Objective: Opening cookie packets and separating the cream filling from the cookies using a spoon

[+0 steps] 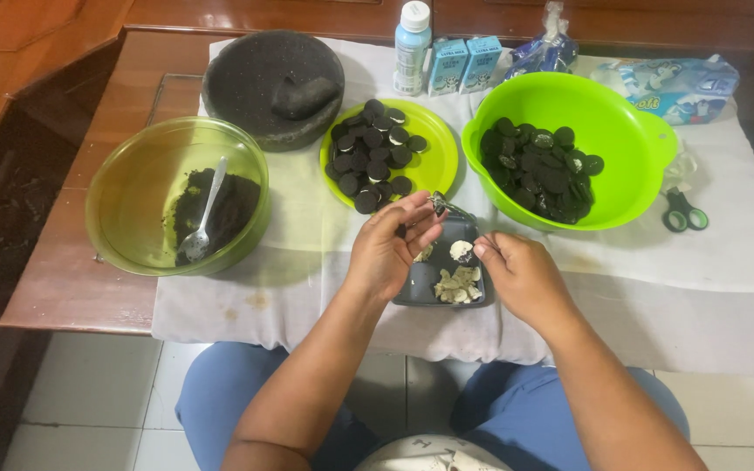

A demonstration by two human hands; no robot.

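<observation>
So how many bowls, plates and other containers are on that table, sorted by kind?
Green bowls: 2, the translucent bowl with crumbs and a spoon, and the bright bowl of dark cookies.
Green plate: 1
Stone mortar: 1
Small dark tray under the hands: 1
Small blue cartons: 2
Bottle: 1
Total: 8

Nearest me: a small tray [425,283] sits at the table's [71,288] front edge, on the cloth [700,262].
My hands: my left hand [390,249] is over the tray's left side, my right hand [521,275] at its right edge.
Left: a bowl [124,187] with a spoon [201,218] in it.
Behind the tray: a plate [434,161] of biscuits [373,153].
Right: a big bowl [604,113] of biscuits, with scissors [682,212] to its right.
Far edge: a mortar [255,74] behind the plate, with a bottle [412,48] and two cartons [464,65] to its right.
</observation>
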